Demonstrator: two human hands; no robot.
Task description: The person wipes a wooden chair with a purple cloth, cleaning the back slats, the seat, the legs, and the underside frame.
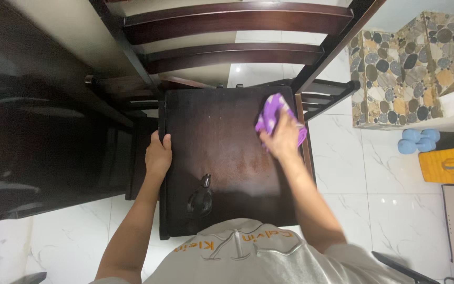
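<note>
A purple cloth point(270, 112) with pale dots lies pressed on the far right corner of a dark wooden chair seat point(222, 152), close to the seat's right edge. The person's right hand point(282, 138) rests flat on top of it, fingers spread and bearing down on the fabric rather than closed around it. The left hand point(158, 156) is clamped on the seat's left edge, thumb on top and fingers wrapped under the rim.

The seat is glossy brown, with a lighter, worn patch across its middle and front. A small dark object point(200, 199) with a shiny, rounded shape lies on the near part of the seat; what it is cannot be told. Beyond the seat rise the curved slats of the chair back point(237, 31).

To the left stands a dark glossy table top point(32, 131) reflecting the room, with bright coloured spots at its left edge. The floor point(395, 194) is white marble-look tile. At the right, a wall block faced with rounded pebbles point(400, 68) stands above a pair of light blue dumbbells point(419, 140) and a yellow box point(450, 164).
</note>
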